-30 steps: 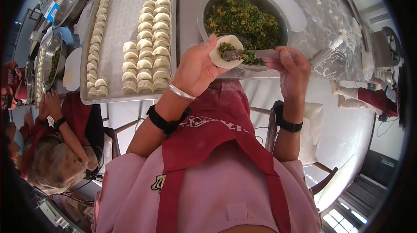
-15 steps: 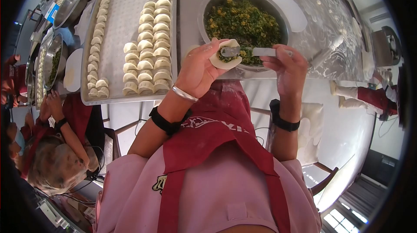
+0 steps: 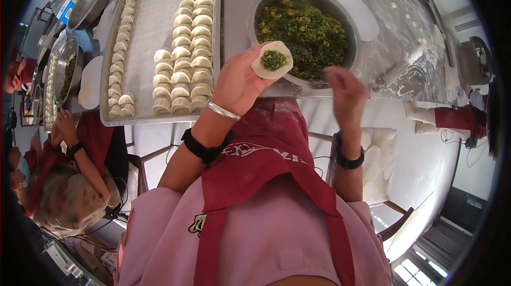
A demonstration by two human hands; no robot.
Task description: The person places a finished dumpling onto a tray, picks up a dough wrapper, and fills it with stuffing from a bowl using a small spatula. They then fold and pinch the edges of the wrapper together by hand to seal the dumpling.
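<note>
My left hand (image 3: 238, 81) holds a round dough wrapper (image 3: 282, 70) by its left edge, palm up. A mound of green filling (image 3: 273, 60) lies in the middle of the wrapper. Just right of it, my right hand (image 3: 348, 91) is at the near rim of a steel bowl (image 3: 252, 6) and is smeared by motion; what its fingers hold, if anything, is not visible. Chopped green and yellow filling (image 3: 303, 33) fills the bowl. To the left, a metal tray (image 3: 146, 25) carries rows of folded dumplings (image 3: 181, 77).
White plates (image 3: 360, 17) lie beside and behind the bowl on the floury steel table (image 3: 394, 25). A rolling pin (image 3: 396, 73) rests at the right. At the far left are more bowls (image 3: 89, 5) and a co-worker's hands (image 3: 65, 129).
My right hand has moved down and away from the wrapper, and the spatula is no longer visible. The filling now sits as a mound on the wrapper, which has tilted in my left hand.
</note>
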